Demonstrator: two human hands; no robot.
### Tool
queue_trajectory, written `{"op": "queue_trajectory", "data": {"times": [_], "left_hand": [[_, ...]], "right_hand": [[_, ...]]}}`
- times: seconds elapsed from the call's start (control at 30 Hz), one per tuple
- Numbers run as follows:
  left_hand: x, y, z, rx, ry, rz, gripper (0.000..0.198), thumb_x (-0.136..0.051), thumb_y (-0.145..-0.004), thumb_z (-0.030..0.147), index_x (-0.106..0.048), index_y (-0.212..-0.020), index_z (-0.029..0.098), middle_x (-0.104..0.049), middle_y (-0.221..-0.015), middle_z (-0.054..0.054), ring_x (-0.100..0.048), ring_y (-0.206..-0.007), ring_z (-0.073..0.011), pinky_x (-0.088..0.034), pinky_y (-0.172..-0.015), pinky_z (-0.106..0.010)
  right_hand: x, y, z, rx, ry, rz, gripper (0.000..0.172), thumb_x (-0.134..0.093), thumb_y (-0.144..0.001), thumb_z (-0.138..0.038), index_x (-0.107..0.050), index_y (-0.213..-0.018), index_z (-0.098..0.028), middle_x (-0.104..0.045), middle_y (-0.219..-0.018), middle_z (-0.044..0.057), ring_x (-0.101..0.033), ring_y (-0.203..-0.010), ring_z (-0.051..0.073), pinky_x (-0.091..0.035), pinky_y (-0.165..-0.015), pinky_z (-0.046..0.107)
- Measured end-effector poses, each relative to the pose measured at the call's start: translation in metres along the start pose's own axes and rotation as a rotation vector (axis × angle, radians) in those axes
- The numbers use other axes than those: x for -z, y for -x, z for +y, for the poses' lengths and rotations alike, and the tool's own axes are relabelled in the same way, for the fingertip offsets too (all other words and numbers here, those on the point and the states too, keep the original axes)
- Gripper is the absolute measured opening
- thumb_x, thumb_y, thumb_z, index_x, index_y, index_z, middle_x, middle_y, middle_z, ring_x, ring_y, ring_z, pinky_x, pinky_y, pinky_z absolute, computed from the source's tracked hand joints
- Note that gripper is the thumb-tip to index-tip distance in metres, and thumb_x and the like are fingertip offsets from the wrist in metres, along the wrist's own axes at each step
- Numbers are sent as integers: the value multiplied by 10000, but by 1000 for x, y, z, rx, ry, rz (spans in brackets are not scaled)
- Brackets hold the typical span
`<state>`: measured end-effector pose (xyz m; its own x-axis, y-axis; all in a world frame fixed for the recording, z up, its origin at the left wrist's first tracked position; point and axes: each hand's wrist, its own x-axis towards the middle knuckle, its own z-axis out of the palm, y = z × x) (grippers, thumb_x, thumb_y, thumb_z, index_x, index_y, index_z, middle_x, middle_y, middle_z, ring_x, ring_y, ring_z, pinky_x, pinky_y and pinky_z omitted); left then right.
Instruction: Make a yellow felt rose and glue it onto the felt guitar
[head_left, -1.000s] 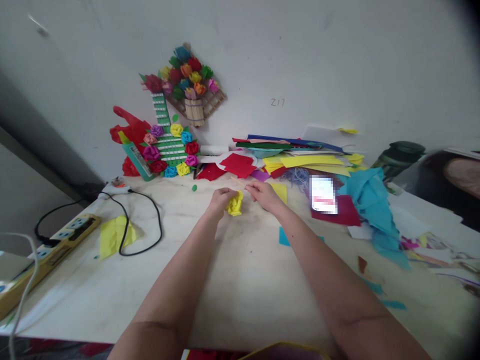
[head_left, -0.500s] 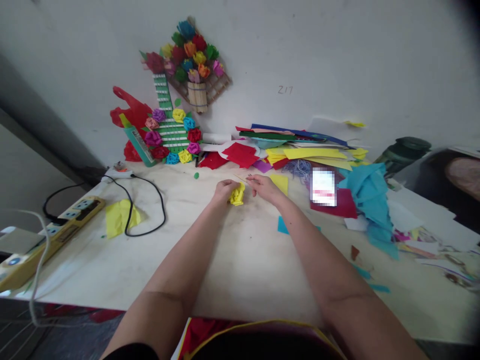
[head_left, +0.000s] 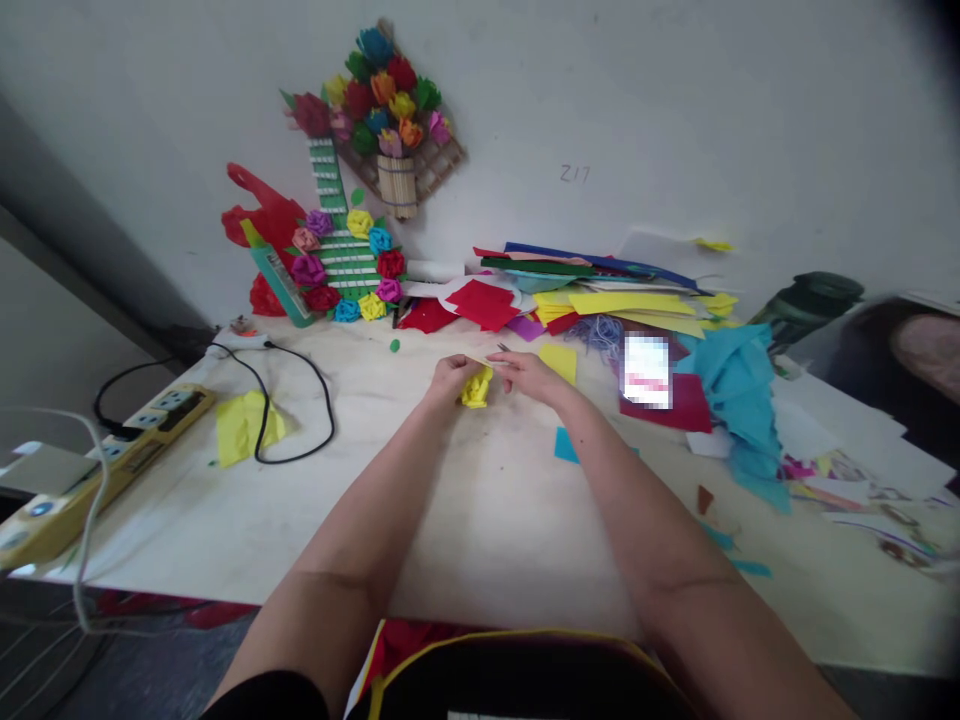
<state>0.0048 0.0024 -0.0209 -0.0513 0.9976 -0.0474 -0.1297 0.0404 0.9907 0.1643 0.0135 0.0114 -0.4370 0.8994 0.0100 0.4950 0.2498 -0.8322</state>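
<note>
My left hand [head_left: 450, 376] and my right hand [head_left: 529, 372] meet over the middle of the pale table [head_left: 450, 500]. Between them is a crumpled yellow paper flower [head_left: 476, 386]. The left hand's fingers are curled round it. A thin wooden stick [head_left: 487, 358] is pinched in my right hand, and its far end reaches the flower. Both forearms stretch out from the table's near edge.
A stack of coloured paper sheets [head_left: 600, 300] lies at the back right, with crumpled blue paper [head_left: 739, 400] beside it. Paper-flower crafts [head_left: 352, 270] lean on the wall. A yellow power strip [head_left: 97, 470], a black cable [head_left: 300, 400] and a yellow scrap [head_left: 244, 425] lie at the left. A dark green bottle [head_left: 806, 300] stands at right.
The camera has tilted down a little, so the table scene sits higher in view. My hands have drawn closer together around the yellow flower.
</note>
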Motion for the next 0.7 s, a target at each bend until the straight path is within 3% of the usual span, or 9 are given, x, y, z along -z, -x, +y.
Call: {"op": "queue_trajectory", "data": {"times": [0.27, 0.57, 0.7], "left_hand": [[1, 2, 1, -7, -7, -29, 196, -634, -533, 258, -556, -648, 119, -535, -486, -3, -496, -424, -124, -367, -426, -235], [9, -1, 3, 93, 113, -238, 211, -639, -561, 232, -571, -719, 109, -619, -602, -70, -578, -519, -172, -439, -502, -277], [9, 1, 7, 140, 114, -263, 190, -637, -574, 224, -577, -709, 105, -620, -582, -71, -581, -510, -178, -446, -508, -289]], "right_hand": [[-2, -2, 6, 48, -12, -14, 362, -452, -800, -232, -564, -1136, -159, -488, -466, -27, -429, -498, 90, -346, -515, 199], [-2, -1, 3, 89, -94, -13, 365, -466, -775, -260, -595, -1095, -143, -404, -435, -61, -366, -445, 63, -354, -524, 228], [-2, -1, 1, 101, -132, -31, 372, -467, -768, -260, -594, -1097, -138, -374, -446, -65, -349, -447, 61, -330, -507, 225]]}}
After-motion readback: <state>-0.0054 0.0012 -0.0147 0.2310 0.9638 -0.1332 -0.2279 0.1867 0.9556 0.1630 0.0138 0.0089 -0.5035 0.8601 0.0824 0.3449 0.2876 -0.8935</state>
